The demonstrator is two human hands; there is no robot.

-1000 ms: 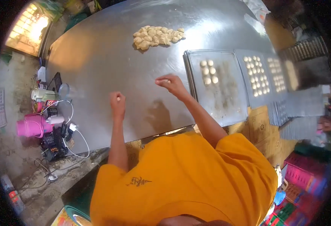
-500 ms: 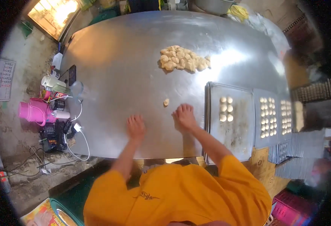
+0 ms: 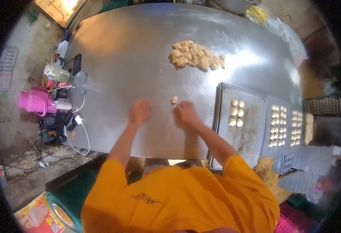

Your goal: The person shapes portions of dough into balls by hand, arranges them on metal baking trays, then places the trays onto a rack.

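Observation:
My left hand (image 3: 140, 111) lies low over the steel table (image 3: 112, 77), palm down with fingers curled and blurred. My right hand (image 3: 186, 112) is likewise curled palm down, to its right, with knuckles up. Whatever lies under either palm is hidden. A small loose piece of dough (image 3: 174, 100) sits just beyond my right hand, on its left side, apart from it. Farther off is a heap of cut dough pieces (image 3: 195, 55). To the right, smooth round dough balls (image 3: 233, 111) stand in two short columns on a baking tray (image 3: 244, 143).
More trays (image 3: 269, 101) with rows of dough balls continue rightward. Along the left edge are a phone (image 3: 76, 64), a pink jug (image 3: 34, 101), a clear round lid (image 3: 80, 79) and a white cable (image 3: 86, 136). A yellow bag (image 3: 257, 14) lies at the far right.
Both hands have moved a little farther from my body, and the right one is nearer the loose dough piece. Its fingers look more curled. The whole view has shifted slightly.

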